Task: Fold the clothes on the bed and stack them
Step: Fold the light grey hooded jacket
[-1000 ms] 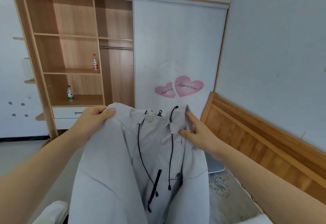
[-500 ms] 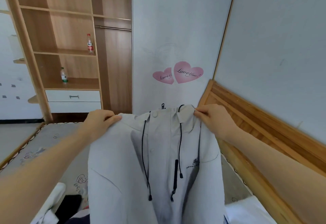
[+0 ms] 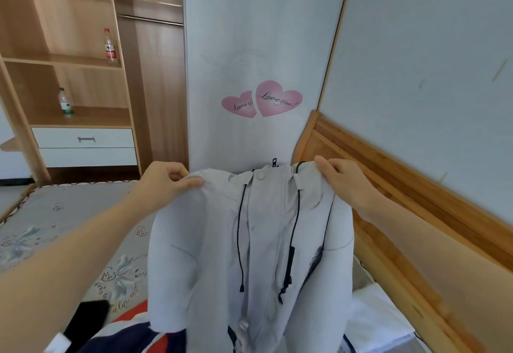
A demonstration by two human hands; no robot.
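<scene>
A light grey hooded jacket (image 3: 216, 241) with black drawcords and a black zipper hangs in the air in front of me, front side facing me. My left hand (image 3: 166, 180) pinches its left shoulder. At the right shoulder, beside the collar, my right hand (image 3: 341, 180) grips the cloth. The jacket's lower part hangs down over other clothes on the bed (image 3: 69, 227). Under it lie a navy, red and white garment (image 3: 133, 333) and a black garment (image 3: 88, 322). A white folded cloth (image 3: 372, 319) lies at the lower right.
The bed has a grey flowered mattress cover and a wooden headboard (image 3: 402, 191) along the right wall. Beyond the bed stands a wardrobe with open wooden shelves (image 3: 63, 61), two bottles, white drawers and a white sliding door (image 3: 263, 61) with pink heart stickers.
The view has tilted down, so more of the bed and the clothes on it shows. Both hands hold the jacket by the shoulders; my right hand has closed on the right shoulder.
</scene>
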